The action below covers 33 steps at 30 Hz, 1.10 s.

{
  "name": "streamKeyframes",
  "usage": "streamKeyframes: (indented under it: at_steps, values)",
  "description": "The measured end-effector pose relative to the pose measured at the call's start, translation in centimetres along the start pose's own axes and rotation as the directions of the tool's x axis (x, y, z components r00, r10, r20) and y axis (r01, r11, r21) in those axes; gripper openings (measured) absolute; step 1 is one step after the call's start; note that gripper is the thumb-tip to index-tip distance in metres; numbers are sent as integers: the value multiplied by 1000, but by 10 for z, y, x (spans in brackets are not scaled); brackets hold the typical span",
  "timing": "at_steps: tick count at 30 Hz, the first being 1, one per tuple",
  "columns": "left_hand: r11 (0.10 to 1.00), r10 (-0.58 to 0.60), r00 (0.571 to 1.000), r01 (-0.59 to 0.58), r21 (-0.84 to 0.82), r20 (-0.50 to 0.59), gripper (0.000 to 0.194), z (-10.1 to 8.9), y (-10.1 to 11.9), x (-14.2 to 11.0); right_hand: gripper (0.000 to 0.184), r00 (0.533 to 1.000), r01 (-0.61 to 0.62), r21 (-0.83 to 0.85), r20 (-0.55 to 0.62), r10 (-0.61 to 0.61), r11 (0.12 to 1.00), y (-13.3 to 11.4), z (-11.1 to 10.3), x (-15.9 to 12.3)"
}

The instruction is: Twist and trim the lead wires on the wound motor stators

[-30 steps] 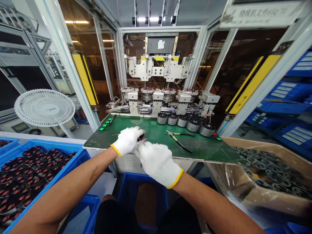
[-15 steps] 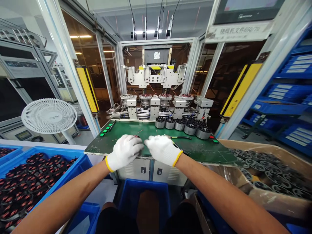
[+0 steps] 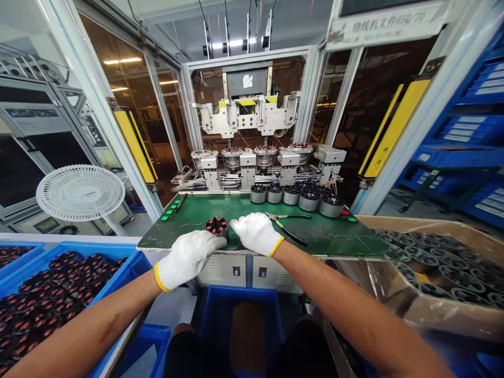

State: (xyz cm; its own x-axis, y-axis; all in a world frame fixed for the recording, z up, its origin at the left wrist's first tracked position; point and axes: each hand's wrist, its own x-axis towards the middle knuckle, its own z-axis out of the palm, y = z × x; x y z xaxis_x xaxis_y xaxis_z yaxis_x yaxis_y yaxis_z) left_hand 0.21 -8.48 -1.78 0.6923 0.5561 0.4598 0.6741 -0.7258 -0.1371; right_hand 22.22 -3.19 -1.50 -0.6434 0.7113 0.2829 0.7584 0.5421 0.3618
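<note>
A wound stator [image 3: 216, 226] with red-and-black coils stands on the green mat [image 3: 244, 207] near its front edge. My left hand [image 3: 188, 257], in a white glove, curls round the stator's near side from below. My gloved right hand [image 3: 256, 233] lies on the mat just right of the stator. Its fingers are bent and its fingertips touch the stator's right edge; whether they hold anything is hidden.
Green-handled pliers [image 3: 287, 223] lie right of my right hand. Several empty stator cores [image 3: 293, 195] line the mat's back, before the winding machine [image 3: 255, 157]. A blue bin [image 3: 132, 261] of wound stators sits left, a cardboard box [image 3: 397, 223] of cores right, a fan [image 3: 81, 192] far left.
My hands have drawn apart. The left one slid down and back toward me, so the stator on the mat now shows. The right one stays beside it.
</note>
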Motion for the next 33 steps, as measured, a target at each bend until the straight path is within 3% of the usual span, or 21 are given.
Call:
streamKeyframes:
  at_steps: [2,5,7,10,13,16,19,21,24,27,29,31,33]
  values:
    - [959,-213,976,201,-197,-40,38,-2,0,6,17,999,-35,62,41,33,997,-8,4,-3]
    - [800,-466,884,440,-407,39,32,-8,-3,36,15,993,-105,133,71,97,985,-30,4,-10]
    - [741,-532,838,529,-414,120,30,-8,-6,65,15,981,-190,160,79,179,969,-50,1,-13]
    - [753,-517,826,563,-340,224,29,-5,-12,101,17,956,-288,193,116,270,938,-72,-1,-12]
    - [750,-460,844,535,-388,276,34,-4,-18,104,17,953,-302,250,115,281,920,-77,-2,-11]
    - [814,-396,901,433,-386,176,33,-8,-24,77,18,954,-298,279,86,286,913,-70,-1,-15]
    - [956,-181,976,203,-211,119,26,-4,-27,44,19,953,-302,291,104,284,908,-68,-1,-19]
    - [995,-71,993,77,-64,99,30,7,-25,27,18,948,-317,307,104,300,897,-75,-1,-22]
    - [994,-13,1000,16,108,-28,34,31,-21,15,18,930,-366,340,99,354,866,-89,-6,-23]
    - [991,39,979,-13,130,-202,34,49,-19,11,22,946,-324,320,117,302,890,-85,-21,-22]
    - [992,43,958,-6,127,-285,31,54,-18,10,32,968,-248,271,43,246,930,-68,-35,-18]
    - [992,43,954,-6,123,-298,28,54,-17,10,39,977,-174,192,-87,193,966,-43,-48,-13]
    - [994,32,957,-1,108,-287,27,53,-17,10,39,986,-106,87,-118,116,991,-19,-52,-9]
